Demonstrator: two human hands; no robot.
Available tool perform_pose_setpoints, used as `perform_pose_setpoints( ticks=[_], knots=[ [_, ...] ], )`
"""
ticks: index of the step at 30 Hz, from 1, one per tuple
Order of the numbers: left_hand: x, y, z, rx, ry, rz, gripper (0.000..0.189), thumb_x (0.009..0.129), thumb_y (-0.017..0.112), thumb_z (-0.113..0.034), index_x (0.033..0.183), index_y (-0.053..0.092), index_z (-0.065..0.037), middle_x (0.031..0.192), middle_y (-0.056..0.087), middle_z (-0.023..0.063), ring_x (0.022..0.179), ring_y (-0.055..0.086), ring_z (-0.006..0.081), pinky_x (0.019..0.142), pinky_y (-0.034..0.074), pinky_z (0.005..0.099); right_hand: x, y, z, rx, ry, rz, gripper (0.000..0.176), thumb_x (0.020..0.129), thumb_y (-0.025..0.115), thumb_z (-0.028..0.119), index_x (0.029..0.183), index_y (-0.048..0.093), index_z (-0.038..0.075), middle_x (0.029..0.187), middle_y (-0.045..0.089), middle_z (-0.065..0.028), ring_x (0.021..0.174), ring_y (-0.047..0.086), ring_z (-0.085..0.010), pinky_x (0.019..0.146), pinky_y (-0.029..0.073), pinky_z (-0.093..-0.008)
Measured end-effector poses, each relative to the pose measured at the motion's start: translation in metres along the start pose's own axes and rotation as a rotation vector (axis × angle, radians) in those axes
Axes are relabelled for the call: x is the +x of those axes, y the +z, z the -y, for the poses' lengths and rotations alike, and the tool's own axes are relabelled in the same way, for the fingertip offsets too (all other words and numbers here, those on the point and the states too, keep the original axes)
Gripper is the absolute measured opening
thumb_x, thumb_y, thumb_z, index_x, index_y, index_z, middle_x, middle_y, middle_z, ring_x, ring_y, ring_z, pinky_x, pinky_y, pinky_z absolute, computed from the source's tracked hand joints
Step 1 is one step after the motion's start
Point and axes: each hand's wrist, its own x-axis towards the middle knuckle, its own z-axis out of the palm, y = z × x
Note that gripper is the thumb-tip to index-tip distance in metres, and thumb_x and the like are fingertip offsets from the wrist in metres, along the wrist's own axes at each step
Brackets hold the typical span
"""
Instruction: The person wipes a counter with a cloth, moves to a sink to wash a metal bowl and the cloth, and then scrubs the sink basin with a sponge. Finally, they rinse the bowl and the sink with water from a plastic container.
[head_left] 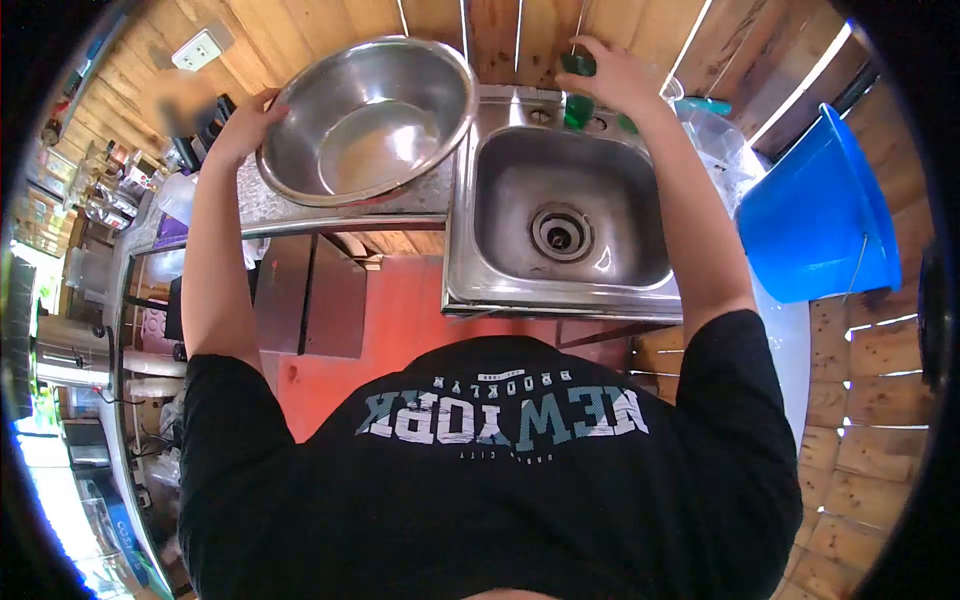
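Observation:
A wide stainless steel basin [305, 140] stands tilted towards me on the counter, left of the sink. My left hand [250, 127] grips its left rim, fingers bent over the edge. A little cloudy liquid or a wet sheen shows on the basin's bottom. Behind the sink, my right hand [612, 78] is closed around a translucent green bottle [578, 110] at the sink's back ledge. Its upper part is partly hidden by my fingers. The metal sink [510, 200] has an uncovered drain [561, 234] with nothing lying in it.
A blue bucket [815, 220] stands tilted at the right, near clear plastic bags [715, 140]. Plank walls close off the back and right. A wall socket [198, 50] is at the upper left. Jars and bottles [115, 190] crowd the left counter.

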Motion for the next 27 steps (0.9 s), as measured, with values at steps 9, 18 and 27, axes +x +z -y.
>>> perform_pose_setpoints(
  ticks=[9,18,27],
  knots=[
    [0.001,0.002,0.056,-0.099,-0.066,0.062,0.040,0.085,0.058,-0.016,0.118,0.053,0.004,0.099,0.064,0.0098,0.087,0.058,0.0152,0.080,0.045,0.0276,0.031,0.027,-0.025,0.179,-0.102,0.320,0.040,0.062,0.077,0.026,0.077,0.048,0.004,0.090,0.050,-0.0129,0.082,0.050,-0.0277,0.069,0.042,-0.0373],
    [0.010,0.022,0.079,-0.021,-0.004,0.020,0.045,0.082,0.060,-0.019,0.121,0.052,0.002,0.099,0.064,0.0139,0.084,0.060,0.0180,0.075,0.047,0.0296,0.036,0.036,-0.045,0.285,-0.195,0.152,0.038,0.062,0.077,0.024,0.076,0.047,0.006,0.092,0.049,-0.0111,0.082,0.051,-0.0261,0.071,0.043,-0.0339],
    [0.019,0.066,-0.052,0.660,0.321,-0.530,0.054,0.081,0.064,-0.035,0.122,0.051,-0.001,0.109,0.059,0.0241,0.104,0.054,0.0387,0.090,0.044,0.0419,-0.073,0.007,-0.024,1.413,0.180,-0.530,0.044,0.084,0.060,0.032,0.118,0.048,0.008,0.112,0.052,-0.0110,0.103,0.052,-0.0276,0.088,0.044,-0.0457]
  ],
)
